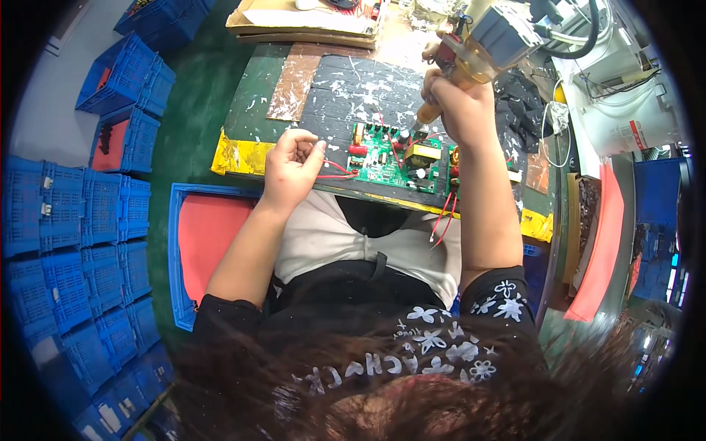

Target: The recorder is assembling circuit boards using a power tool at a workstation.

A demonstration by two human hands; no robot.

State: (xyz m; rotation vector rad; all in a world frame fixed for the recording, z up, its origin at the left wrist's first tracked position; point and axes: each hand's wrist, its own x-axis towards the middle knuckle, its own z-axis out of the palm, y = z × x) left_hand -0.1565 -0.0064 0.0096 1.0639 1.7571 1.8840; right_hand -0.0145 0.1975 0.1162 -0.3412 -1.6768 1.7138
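Observation:
A green circuit board (375, 170) with capacitors, a yellow-wrapped transformer and other parts lies on the dark worktable (338, 95). My right hand (467, 110) grips a glue gun (471, 62) with a grey body. Its amber nozzle points down at the board's far edge, beside a dark capacitor; whether the tip touches is unclear. At the board's left, my left hand (293, 165) is loosely curled with nothing visible in it. Red wires (334, 170) run from the board to beside its thumb. A second board (454, 158) is partly hidden by my right forearm.
Blue crates (66, 206) stack along the left. A blue bin (176, 250) with a pink-red lining sits below the table's left edge. Yellow tape (239, 156) covers the near corners. A cardboard tray (294, 26) stands at the back; a white bucket (632, 128) and cables are right.

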